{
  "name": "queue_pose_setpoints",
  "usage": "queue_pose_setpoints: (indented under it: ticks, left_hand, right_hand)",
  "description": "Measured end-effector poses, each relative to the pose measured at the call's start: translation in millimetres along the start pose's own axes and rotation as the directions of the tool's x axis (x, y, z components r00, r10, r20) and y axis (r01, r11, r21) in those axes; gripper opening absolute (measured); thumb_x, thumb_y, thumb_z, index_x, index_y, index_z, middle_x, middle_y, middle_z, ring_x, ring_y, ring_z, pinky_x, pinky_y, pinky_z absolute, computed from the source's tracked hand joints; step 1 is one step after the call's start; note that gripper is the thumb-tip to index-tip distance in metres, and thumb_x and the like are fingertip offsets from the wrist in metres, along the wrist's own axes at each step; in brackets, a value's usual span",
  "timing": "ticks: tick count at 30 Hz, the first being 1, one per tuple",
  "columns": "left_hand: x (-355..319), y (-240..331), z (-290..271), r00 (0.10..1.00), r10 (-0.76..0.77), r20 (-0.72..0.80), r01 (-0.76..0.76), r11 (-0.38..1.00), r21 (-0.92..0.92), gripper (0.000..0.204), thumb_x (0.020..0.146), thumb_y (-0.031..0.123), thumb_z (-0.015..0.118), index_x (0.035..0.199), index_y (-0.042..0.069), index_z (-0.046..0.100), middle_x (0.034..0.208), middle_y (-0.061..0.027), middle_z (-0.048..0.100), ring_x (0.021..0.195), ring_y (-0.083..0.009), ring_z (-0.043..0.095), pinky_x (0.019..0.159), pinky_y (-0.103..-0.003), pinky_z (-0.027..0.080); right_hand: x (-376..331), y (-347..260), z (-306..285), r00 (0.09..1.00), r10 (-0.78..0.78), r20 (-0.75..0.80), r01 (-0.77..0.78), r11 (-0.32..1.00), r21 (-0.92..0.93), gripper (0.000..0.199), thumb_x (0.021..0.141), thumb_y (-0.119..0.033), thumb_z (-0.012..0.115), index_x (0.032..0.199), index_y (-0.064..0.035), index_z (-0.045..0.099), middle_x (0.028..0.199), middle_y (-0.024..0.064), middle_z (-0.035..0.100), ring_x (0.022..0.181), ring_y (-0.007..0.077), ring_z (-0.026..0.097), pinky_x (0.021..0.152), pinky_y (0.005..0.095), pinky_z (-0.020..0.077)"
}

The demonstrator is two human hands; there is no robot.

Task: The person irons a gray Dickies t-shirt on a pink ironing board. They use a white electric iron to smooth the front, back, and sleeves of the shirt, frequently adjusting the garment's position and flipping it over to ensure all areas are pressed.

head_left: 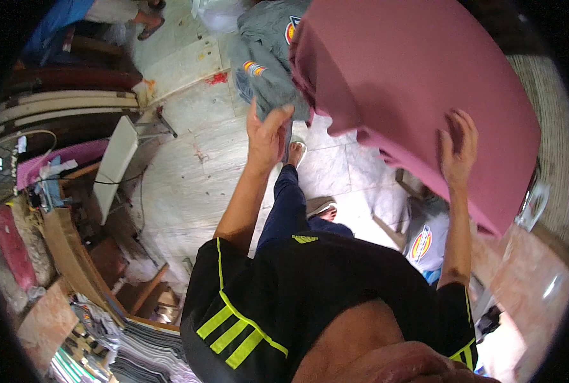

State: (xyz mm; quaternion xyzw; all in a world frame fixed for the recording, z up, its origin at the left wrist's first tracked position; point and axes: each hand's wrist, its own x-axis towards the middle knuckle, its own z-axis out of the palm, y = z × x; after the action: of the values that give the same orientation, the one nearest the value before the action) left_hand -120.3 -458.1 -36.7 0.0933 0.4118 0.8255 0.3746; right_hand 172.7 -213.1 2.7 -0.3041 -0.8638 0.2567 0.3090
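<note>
Smooth maroon cloth (pixel 399 70) spreads over a large surface at the upper right, its wavy edge hanging down on the near left side. My right hand (pixel 458 150) rests on this cloth near its right part, fingers apart and slightly bent. Left of the cloth, my left hand (pixel 268 134) is raised beside a grey garment (pixel 265 86) with a small coloured patch. Its thumb and a finger stand apart, and I see nothing gripped between them; some of its fingers are hidden. More grey fabric (pixel 268 25) with a round emblem lies behind.
A white folding chair (pixel 115 166) stands at the left, near wooden shelving (pixel 74 255). Stacked fabric (pixel 150 354) lies at the lower left. A grey bag-like item (pixel 428 239) with an emblem is below the cloth. Another person's foot (pixel 150 29) shows at the upper left.
</note>
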Motion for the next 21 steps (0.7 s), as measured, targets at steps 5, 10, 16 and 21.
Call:
queue_pose_setpoints:
  ticks: [5, 10, 16, 21]
  left_hand:
    - [-44.5, 96.6, 114.8, 0.906, 0.267, 0.33, -0.297, 0.954, 0.042, 0.031, 0.087, -0.004, 0.064, 0.116, 0.002, 0.059, 0.105, -0.0066, 0.068, 0.091, -0.0155, 0.064, 0.081, -0.03, 0.05]
    - [-76.1, 171.9, 200.6, 0.639, 0.319, 0.699, -0.405, 0.913, -0.047, 0.014, 0.092, 0.004, 0.063, 0.106, 0.002, 0.066, 0.092, -0.0095, 0.071, 0.079, -0.0209, 0.07, 0.072, -0.041, 0.06]
    - [-127.6, 254.5, 300.8, 0.42, 0.31, 0.853, -0.225, 0.946, -0.233, 0.042, 0.088, 0.023, 0.06, 0.118, -0.005, 0.059, 0.112, -0.0286, 0.065, 0.099, -0.0394, 0.064, 0.078, -0.05, 0.052]
    - [-83.5, 329.6, 374.3, 0.044, 0.234, 0.971, -0.111, 0.967, -0.228, 0.041, 0.072, 0.024, 0.065, 0.104, -0.002, 0.061, 0.1, -0.0208, 0.061, 0.089, -0.028, 0.056, 0.07, -0.04, 0.04]
  right_hand:
    - [-57.5, -112.9, 34.3, 0.991, -0.09, 0.097, 0.059, 0.956, 0.289, 0.062, 0.082, -0.014, 0.077, 0.138, -0.0078, 0.051, 0.14, 0.0163, 0.05, 0.133, 0.0326, 0.048, 0.11, 0.0436, 0.0402]
    - [-117.4, -142.6, 59.6, 0.982, 0.055, 0.182, -0.134, 0.879, 0.457, 0.086, 0.079, -0.019, 0.076, 0.15, -0.0064, 0.03, 0.147, 0.0175, 0.043, 0.129, 0.0337, 0.049, 0.107, 0.0441, 0.0412]
    - [-183.1, -122.5, 34.1, 0.972, 0.162, 0.169, -0.215, 0.906, 0.366, 0.089, 0.076, -0.024, 0.076, 0.15, -0.007, 0.03, 0.149, 0.0238, 0.038, 0.138, 0.0412, 0.039, 0.114, 0.0478, 0.0341]
    - [-196.3, -97.5, -11.9, 0.893, 0.35, 0.281, -0.448, 0.738, 0.504, 0.074, 0.082, -0.023, 0.076, 0.145, -0.007, 0.041, 0.137, 0.0189, 0.056, 0.123, 0.0308, 0.055, 0.108, 0.0414, 0.0416]
